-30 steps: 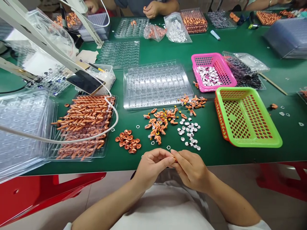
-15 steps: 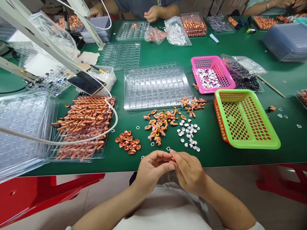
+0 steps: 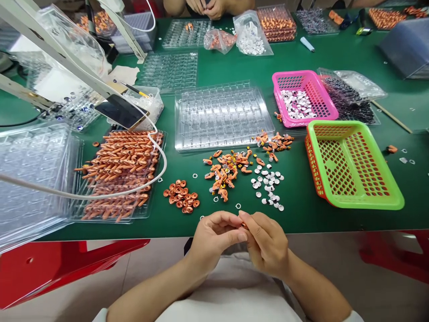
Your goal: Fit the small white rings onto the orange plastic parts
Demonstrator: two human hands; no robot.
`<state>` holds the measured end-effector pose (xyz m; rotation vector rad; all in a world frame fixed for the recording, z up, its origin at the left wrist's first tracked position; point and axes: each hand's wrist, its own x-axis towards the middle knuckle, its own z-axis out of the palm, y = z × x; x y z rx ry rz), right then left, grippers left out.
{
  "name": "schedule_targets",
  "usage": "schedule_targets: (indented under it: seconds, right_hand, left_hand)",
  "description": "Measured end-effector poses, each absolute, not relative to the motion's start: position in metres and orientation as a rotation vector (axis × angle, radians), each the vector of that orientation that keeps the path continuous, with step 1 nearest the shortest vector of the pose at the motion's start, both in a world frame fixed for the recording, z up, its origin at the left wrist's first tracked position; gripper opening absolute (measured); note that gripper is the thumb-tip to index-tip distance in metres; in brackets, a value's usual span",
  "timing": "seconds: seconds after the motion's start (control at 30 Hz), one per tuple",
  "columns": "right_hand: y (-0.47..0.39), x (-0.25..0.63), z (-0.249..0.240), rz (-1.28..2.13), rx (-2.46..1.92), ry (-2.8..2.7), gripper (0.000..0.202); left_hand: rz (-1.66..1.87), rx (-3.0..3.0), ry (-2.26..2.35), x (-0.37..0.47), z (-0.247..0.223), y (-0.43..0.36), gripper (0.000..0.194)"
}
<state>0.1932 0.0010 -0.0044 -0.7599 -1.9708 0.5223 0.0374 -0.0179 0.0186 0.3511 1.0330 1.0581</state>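
My left hand (image 3: 219,235) and my right hand (image 3: 266,241) meet at the table's near edge. Between their fingertips is a small copper-coloured part (image 3: 244,225), mostly covered by the fingers; both hands pinch it. Just beyond them lies a pile of orange moulded pieces (image 3: 223,176) with yellow and white bits. To its left are copper-coloured round cups (image 3: 181,196), dished in the middle. On the right, white discs (image 3: 268,183) are scattered, some with black on them. A thin white ring (image 3: 237,206) rests right in front of my fingertips.
A clear moulded tray (image 3: 223,116) lies mid-table. Right of it stand a pink basket (image 3: 331,112) holding white discs and a green basket (image 3: 397,199). At left, trays of copper-coloured parts (image 3: 124,165) sit under a white cable (image 3: 164,165) and a phone (image 3: 122,112). Opposite, a person's hands (image 3: 208,8) work.
The view has shifted slightly, so the table's things sit a little differently in it. Both my hands keep their pinch on the small copper-coloured part. The person opposite has brought both hands together.
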Motion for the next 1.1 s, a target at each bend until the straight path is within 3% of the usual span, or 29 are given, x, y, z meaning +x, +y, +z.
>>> schedule_targets:
  seconds: [1.1]
  right_hand:
    - [0.023, 0.195, -0.005, 0.624, -0.809, -1.984, 0.055]
  left_hand:
    - [1.021, 0.478, 1.115, 0.031, 0.015, 0.006, 0.018]
